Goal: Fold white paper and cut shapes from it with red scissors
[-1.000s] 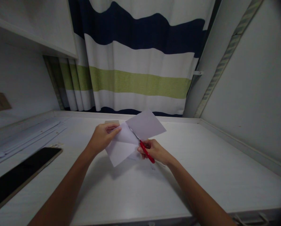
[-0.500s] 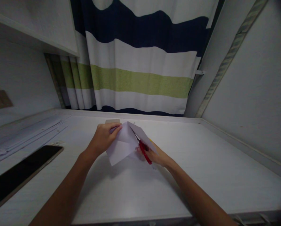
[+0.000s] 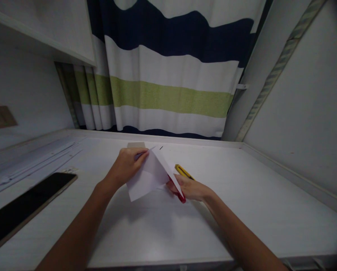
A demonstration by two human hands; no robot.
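Note:
A sheet of white paper [image 3: 146, 178], folded or creased, is pinched at its upper edge by my left hand [image 3: 129, 163], whose fingers are closed on it. My right hand [image 3: 189, 187] is closed round the red handles of a pair of scissors [image 3: 182, 197]. A flap of the paper hangs over most of the scissors and hides the blades. Just beyond my right hand, a yellow utility knife [image 3: 184, 172] lies on the white table [image 3: 242, 210].
A black phone [image 3: 24, 207] lies on the table at the left. Behind it are stacked white sheets or boards [image 3: 44, 162]. A small beige block [image 3: 136, 145] and a thin dark stick [image 3: 161, 148] are near the back edge. A striped curtain [image 3: 171, 98] hangs behind.
The paper flap has swung down over the scissors, covering the blades that showed before. My right hand has shifted slightly, and more of the yellow knife is visible.

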